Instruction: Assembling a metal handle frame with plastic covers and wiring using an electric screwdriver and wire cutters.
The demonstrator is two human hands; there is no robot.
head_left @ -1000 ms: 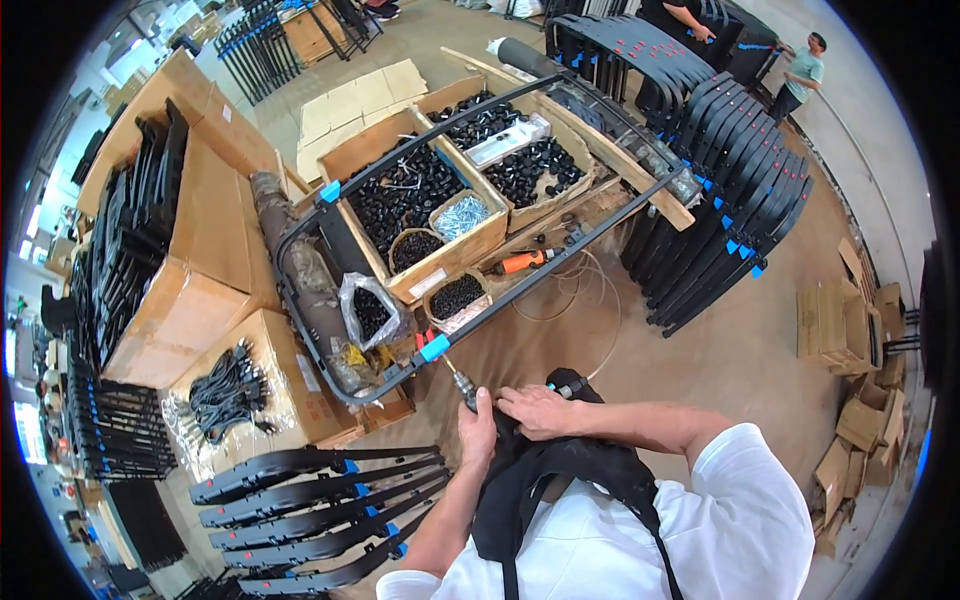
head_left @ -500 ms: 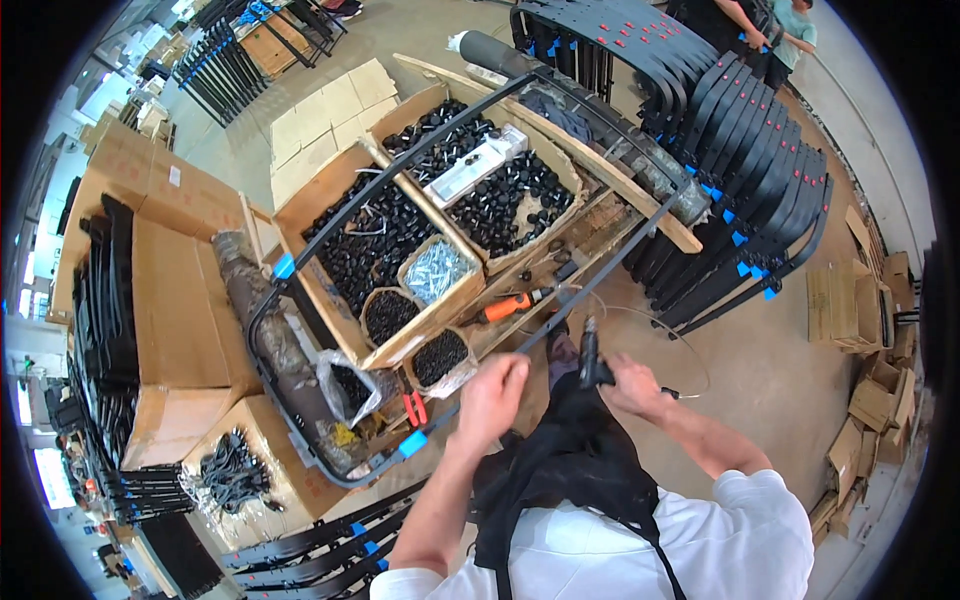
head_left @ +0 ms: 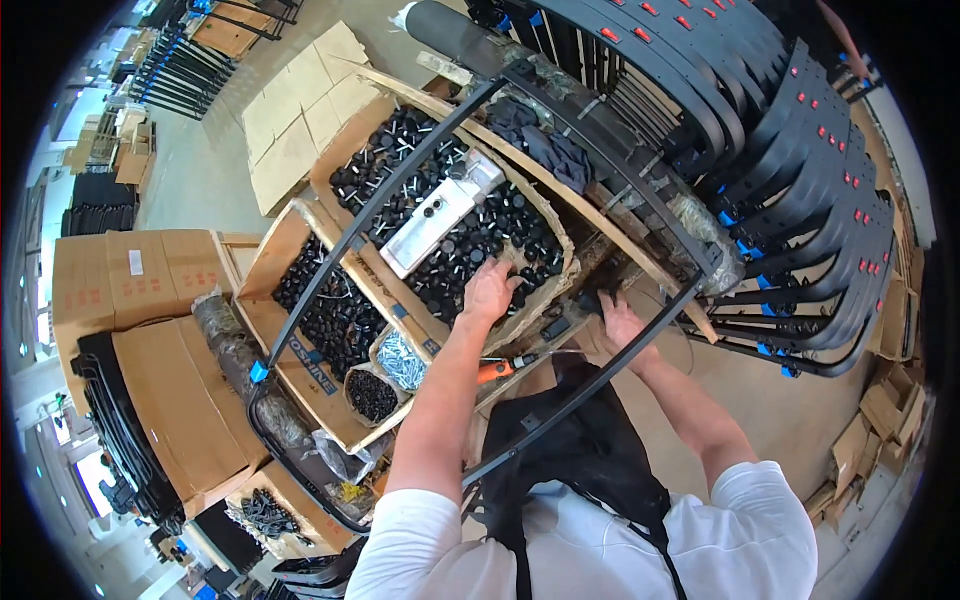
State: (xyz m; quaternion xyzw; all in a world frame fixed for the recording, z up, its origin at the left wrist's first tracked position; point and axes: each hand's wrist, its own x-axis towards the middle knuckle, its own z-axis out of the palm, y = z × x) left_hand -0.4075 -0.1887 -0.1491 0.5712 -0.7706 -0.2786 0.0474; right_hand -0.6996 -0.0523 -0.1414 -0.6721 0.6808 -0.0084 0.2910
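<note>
My left hand [head_left: 486,292] reaches into a cardboard compartment [head_left: 566,262] of black round-headed pieces with metal studs [head_left: 437,288]. Its fingers look slightly apart among these pieces; I see none clearly gripped. My right hand [head_left: 622,326] is at the front side of the crate, closed around a dark power drill [head_left: 591,300] that is mostly hidden by the hand and shadow. A black bent-tube frame [head_left: 345,240] lies slanting across the crate, its near bar [head_left: 590,388] passing in front of my body and under my right forearm.
A white box-shaped piece [head_left: 430,228] rests on the black parts. Silver screws [head_left: 400,360] and small black screws [head_left: 372,396] fill smaller boxes. An orange-handled tool [head_left: 495,371] lies at the crate's front. Curved black frames [head_left: 790,190] stand stacked at right; cardboard cartons [head_left: 185,390] stand left.
My left hand has moved forward from the frame's near bar into the black parts. My right hand has gone forward with the drill, toward the crate. The view has shifted closer to the crate.
</note>
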